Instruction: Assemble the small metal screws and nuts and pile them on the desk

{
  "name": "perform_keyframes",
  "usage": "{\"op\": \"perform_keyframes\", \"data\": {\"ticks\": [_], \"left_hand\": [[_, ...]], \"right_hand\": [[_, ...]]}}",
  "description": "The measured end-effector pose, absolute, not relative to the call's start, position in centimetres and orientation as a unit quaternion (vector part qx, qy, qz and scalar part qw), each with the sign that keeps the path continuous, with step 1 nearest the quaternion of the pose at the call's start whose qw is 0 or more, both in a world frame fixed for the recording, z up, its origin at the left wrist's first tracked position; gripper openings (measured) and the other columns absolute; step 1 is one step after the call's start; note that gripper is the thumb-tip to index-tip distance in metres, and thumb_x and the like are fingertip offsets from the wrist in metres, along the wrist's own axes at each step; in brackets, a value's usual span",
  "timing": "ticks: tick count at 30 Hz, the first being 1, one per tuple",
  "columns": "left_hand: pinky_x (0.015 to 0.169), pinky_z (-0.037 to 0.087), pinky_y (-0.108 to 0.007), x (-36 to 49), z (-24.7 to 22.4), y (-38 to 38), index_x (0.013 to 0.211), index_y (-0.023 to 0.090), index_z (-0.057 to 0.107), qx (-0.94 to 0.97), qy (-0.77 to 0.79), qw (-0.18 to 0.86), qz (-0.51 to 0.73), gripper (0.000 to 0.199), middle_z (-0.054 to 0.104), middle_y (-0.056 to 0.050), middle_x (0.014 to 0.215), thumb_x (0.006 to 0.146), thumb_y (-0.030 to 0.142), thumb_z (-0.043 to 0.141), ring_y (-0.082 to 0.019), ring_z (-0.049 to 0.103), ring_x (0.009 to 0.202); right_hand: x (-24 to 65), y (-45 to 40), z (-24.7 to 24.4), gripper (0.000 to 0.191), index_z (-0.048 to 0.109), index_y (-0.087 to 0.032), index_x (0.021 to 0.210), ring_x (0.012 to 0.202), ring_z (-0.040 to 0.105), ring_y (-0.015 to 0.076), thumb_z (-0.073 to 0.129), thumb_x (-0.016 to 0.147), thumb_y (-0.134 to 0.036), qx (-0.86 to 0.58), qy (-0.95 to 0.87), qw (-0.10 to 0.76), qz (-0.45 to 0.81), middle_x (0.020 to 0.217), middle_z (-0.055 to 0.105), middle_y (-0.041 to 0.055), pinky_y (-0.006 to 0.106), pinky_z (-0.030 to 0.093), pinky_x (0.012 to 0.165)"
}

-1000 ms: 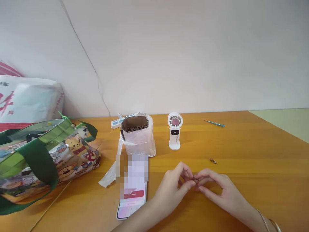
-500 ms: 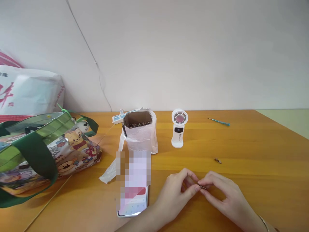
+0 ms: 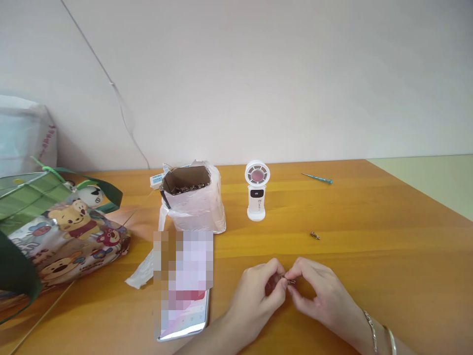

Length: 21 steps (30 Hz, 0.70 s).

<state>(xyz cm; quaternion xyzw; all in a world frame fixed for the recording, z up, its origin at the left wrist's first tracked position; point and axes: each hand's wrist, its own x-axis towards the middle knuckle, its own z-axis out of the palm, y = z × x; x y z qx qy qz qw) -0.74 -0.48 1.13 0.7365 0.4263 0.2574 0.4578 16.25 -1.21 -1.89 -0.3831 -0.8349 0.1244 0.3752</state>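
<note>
Close together above the table, my left hand and my right hand pinch a small brownish metal part between thumbs and forefingers. Fingertips cover much of it, so its exact kind is unclear. Another small metal piece, slim and bolt-like, lies on the wood just beyond my right hand. To the left of my left forearm is a phone with a lit screen, partly blurred out.
An open box in white plastic holds many small metal pieces. A white handheld fan stands upright right of it. Farther right lies a teal screwdriver. A cartoon-print bag occupies the left, with a power strip behind the box.
The view has turned a little to the right, so everything sits farther left in the picture. My right fingertips have shifted on the metal part, closer to my left fingertips.
</note>
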Motion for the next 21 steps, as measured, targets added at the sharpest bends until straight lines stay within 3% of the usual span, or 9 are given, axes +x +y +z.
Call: {"op": "perform_keyframes", "data": {"ticks": [21], "left_hand": [[0.053,0.027,-0.022,0.1,-0.1,-1.1,0.067,0.020,0.030,0.726,0.445,0.457,0.255,0.019,0.037,0.005,0.061,0.085,0.020,0.035,-0.010,0.033,0.055]], "right_hand": [[14.7,-1.8,-1.8,0.016,0.032,-0.023,0.074,0.047,0.043,0.0096,0.036,0.080,-0.009,-0.422,-0.839,0.340,0.051,0.060,0.044,-0.0047,0.020,0.037,0.044]]}}
